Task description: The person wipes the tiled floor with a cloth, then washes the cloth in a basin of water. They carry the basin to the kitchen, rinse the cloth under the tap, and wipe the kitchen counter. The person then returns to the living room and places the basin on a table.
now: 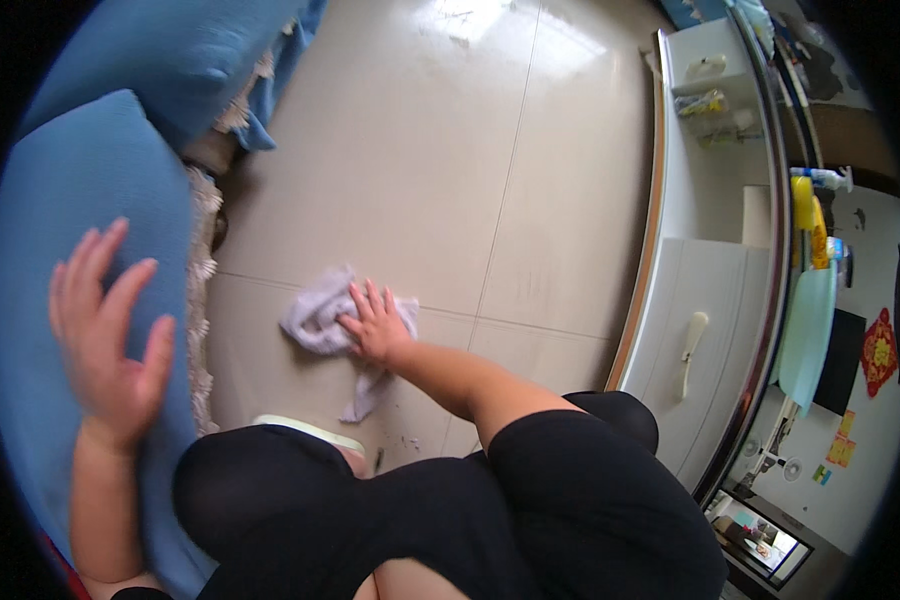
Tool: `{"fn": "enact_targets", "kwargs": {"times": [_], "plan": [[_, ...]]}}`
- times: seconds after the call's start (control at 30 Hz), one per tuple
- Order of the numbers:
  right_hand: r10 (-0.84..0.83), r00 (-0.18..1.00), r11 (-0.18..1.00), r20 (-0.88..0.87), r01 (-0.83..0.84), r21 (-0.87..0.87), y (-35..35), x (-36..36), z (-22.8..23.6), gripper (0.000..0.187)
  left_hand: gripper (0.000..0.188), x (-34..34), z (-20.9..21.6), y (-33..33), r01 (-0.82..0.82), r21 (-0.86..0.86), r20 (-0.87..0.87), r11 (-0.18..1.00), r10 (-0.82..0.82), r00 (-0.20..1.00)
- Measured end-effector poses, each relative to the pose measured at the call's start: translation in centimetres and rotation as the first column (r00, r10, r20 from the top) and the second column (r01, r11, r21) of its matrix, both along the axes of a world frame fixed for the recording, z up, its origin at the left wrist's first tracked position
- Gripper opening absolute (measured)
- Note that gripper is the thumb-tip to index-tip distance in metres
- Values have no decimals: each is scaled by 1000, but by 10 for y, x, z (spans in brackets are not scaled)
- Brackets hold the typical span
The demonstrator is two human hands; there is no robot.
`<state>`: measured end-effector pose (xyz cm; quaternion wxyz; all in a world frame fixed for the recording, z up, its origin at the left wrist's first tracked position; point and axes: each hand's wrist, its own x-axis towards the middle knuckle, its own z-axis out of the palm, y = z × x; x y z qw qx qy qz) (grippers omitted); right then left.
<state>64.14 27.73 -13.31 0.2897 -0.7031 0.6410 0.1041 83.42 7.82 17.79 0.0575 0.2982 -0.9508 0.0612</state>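
My right hand [378, 325] lies with spread fingers on a crumpled, pale lilac cloth [317, 312], pressing it against the tiled floor [400, 180]. One end of the cloth trails toward my foot. Over the blue-covered sofa [90, 200] on the left, my left hand [115, 345] is raised with its fingers apart and nothing in it. Whether its palm side touches the sofa cover, I cannot tell.
A white cabinet [705, 320] with drawers and an open shelf runs along the right, bottles [818, 225] on its top. Lace trim [200, 300] edges the sofa cover. My light slipper [310, 432] stands near the cloth, beside small dark crumbs [410, 441].
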Motion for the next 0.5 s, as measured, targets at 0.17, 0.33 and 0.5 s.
{"fn": "enact_targets", "kwargs": {"times": [0.17, 0.33, 0.5], "plan": [[-236, 970, 957, -51, 223, -187, -46, -103, -29, 55, 37, 4, -9, 4, 18, -280, 152, 960, 26, 988], [-803, 529, 595, -274, 735, -325, -23, -354, -47, 59, 35, -2, -23, 3, 97, -370, 230, 924, -10, 973], [-976, -115, -54, -184, 950, -307, 113, -512, -63, 63, 32, -4, -32, 4, 145, -369, 264, 918, -46, 964]]}}
